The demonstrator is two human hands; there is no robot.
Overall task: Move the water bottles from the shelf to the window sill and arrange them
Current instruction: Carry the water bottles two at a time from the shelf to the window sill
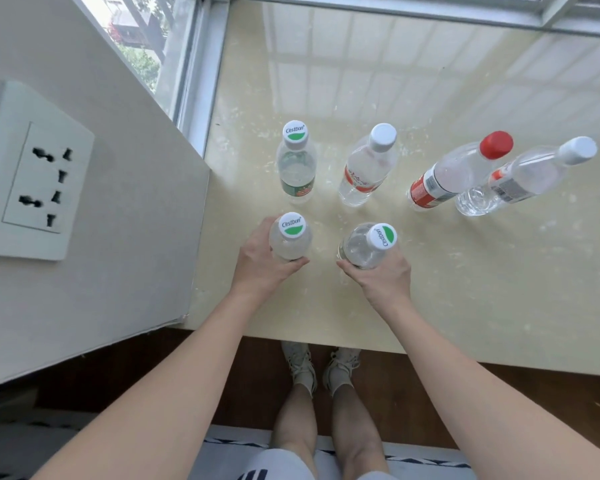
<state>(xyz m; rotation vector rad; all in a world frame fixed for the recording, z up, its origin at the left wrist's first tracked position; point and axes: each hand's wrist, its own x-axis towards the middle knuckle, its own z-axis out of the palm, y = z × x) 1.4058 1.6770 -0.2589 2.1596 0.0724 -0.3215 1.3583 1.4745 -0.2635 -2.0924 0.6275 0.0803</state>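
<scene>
A: Window sill (430,271) fills mid-frame; a back row of four bottles (297,168) is stood on it, upper centre.
B: Front pair?
A: Left bottle (290,239) is gripped by the left hand (260,263), right bottle (362,247) by the right hand (383,277); fingers (347,267) are curled round each body. Caps up, axes near vertical, just below the row.
B: Contact with sill?
A: Cannot be told; a straight lowering is judged enough.
</scene>
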